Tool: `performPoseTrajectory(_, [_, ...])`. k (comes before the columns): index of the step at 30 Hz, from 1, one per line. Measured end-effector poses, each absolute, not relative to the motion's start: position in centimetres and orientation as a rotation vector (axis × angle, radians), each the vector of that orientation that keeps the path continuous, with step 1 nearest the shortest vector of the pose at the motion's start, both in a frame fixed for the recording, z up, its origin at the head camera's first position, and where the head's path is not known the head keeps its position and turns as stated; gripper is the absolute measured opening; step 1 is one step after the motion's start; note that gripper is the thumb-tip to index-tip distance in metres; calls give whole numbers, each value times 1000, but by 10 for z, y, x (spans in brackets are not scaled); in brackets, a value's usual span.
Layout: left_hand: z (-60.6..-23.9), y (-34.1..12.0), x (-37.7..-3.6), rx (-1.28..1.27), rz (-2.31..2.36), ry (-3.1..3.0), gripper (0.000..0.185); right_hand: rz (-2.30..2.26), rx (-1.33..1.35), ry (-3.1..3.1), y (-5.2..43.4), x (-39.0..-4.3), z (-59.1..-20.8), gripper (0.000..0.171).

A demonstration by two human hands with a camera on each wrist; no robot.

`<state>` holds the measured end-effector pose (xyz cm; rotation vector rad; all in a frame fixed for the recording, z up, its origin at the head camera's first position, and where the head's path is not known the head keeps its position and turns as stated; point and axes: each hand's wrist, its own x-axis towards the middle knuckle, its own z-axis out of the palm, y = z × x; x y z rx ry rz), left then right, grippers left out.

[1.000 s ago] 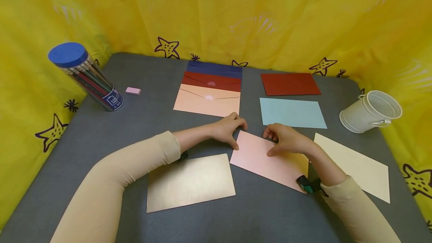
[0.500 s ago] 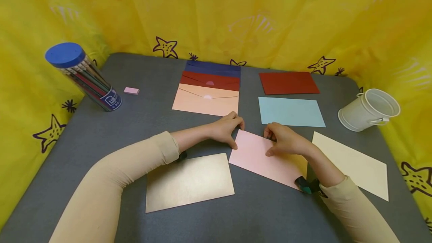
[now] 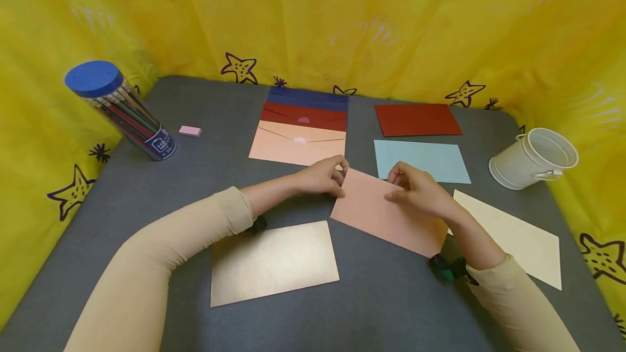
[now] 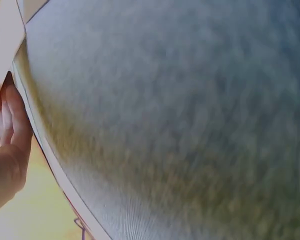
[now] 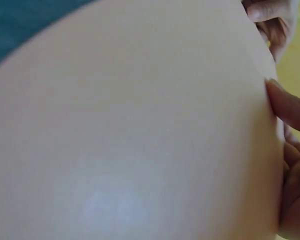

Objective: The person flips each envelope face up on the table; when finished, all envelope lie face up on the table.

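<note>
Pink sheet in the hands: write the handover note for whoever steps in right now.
Left hand pinches the pink sheet at its far left corner; right hand grips its far edge.
The far edge is raised off the grey table; the near edge looks low, near the table.
Gold sheet, cream sheet, blue sheet and the envelopes lie flat.
Done: sheet picked up. Left: whatever follows; no fold is visible yet.

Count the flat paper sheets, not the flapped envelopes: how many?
5: pink sheet held by left hand and right hand; gold sheet near left; cream sheet right; light blue sheet; dark red sheet farthest. None looks hidden.
</note>
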<state>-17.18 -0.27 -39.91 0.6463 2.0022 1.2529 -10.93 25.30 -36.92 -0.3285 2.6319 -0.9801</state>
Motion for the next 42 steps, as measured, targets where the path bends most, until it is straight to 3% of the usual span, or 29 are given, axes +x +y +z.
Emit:
performPoseTrajectory(7, [-387,-13,-185,520,1398,1948,28,-1032,-265,2743,254,-120,-355,27])
performPoseTrajectory(16, [-372,-43,-204,418,1478,1990,29,-1028,-120,2943,261,-126,-347,33])
performPoseTrajectory(25, [-355,-75,-227,295,1548,2064,26,-1463,77,2728,270,-132,-350,40])
performPoseTrajectory(42, [-364,-105,-240,160,1601,2117,25,-1871,149,2399,256,-141,-368,28])
